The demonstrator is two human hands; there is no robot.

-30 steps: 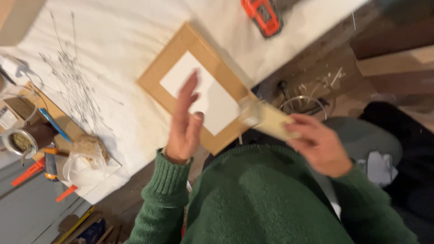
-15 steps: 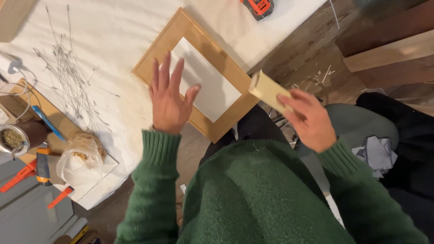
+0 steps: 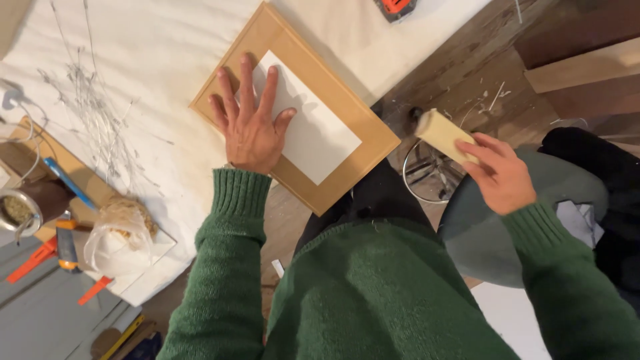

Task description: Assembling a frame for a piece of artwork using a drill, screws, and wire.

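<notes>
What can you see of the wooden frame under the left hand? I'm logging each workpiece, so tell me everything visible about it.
The wooden frame is a flat rectangular panel with a wide border of light tan wood around a white centre panel. It lies face up and skewed on the white-covered table, with its near corner jutting past the table edge. The left hand rests on it palm down, fingers spread across the border and white centre. Its surface looks smooth and bare, and nothing else touches it.

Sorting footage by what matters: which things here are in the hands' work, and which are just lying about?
In hand:
left hand flat on wooden frame
right hand gripping wooden block

Lying about:
orange tool
thin stems
plastic bag
stool
</notes>
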